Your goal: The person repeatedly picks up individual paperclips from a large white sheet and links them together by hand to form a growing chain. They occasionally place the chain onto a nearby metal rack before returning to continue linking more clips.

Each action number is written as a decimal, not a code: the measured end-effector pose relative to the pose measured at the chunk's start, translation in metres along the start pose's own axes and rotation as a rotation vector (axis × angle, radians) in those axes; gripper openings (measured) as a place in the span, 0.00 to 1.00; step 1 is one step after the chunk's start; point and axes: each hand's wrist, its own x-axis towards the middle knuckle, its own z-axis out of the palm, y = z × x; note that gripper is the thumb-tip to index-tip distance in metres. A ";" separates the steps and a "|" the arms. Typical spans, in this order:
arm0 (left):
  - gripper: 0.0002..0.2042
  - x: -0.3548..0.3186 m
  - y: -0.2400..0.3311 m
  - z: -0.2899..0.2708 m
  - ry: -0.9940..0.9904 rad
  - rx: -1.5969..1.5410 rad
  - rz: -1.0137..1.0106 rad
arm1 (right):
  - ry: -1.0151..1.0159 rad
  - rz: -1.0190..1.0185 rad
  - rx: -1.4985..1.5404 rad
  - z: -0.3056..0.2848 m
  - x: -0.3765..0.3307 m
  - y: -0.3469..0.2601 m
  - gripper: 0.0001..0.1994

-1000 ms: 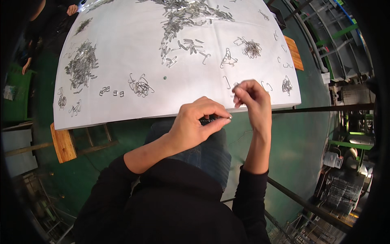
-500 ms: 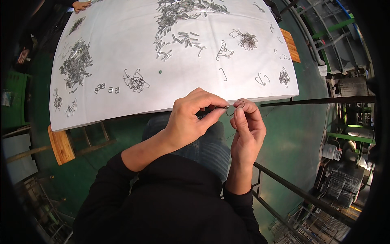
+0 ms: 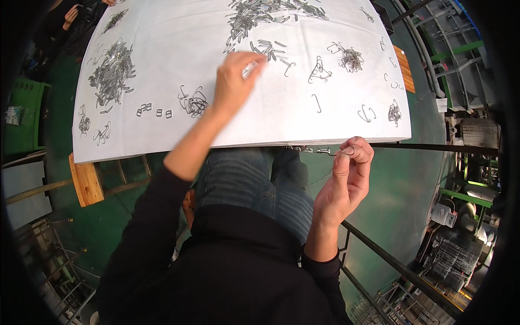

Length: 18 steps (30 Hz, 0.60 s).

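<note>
At the table's near right edge, my right hand (image 3: 344,181) pinches a bent wire hook (image 3: 350,151) between thumb and forefinger. From the hook a short metal chain (image 3: 323,150) runs left along the table edge, above my lap. My left hand (image 3: 234,84) is over the table, its thumb and fingertips pointing at several loose oblong metal links (image 3: 269,50). Motion smears those fingers, so I cannot see whether they hold anything. Left of that wrist lies a tangle of wire hooks (image 3: 193,103), partly behind the arm.
The white-covered table (image 3: 271,116) bears a large link heap (image 3: 249,21) at the far side, another heap (image 3: 112,75) at left, and hook piles (image 3: 351,59) at right. Small double links (image 3: 160,113) lie near the front. Another person's hand (image 3: 70,15) shows at the far left.
My left hand has left the right one and moved forward over the table toward the loose links. My right hand has shifted slightly right, still gripping the hook; the chain now shows beside it.
</note>
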 end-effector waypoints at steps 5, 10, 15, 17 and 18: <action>0.06 0.033 -0.080 0.023 -0.137 0.520 0.246 | 0.004 -0.019 -0.036 -0.002 -0.002 -0.002 0.05; 0.08 0.037 -0.082 0.030 -0.359 0.868 0.389 | 0.013 -0.055 -0.068 -0.007 -0.003 -0.001 0.05; 0.08 0.045 -0.074 0.029 -0.476 0.983 0.415 | 0.016 -0.052 -0.058 -0.012 -0.009 -0.001 0.05; 0.07 0.051 -0.067 0.030 -0.452 0.968 0.382 | 0.030 -0.050 -0.076 -0.014 -0.012 -0.001 0.05; 0.07 0.056 -0.061 0.028 -0.433 0.927 0.330 | 0.035 -0.054 -0.096 -0.016 -0.013 -0.002 0.05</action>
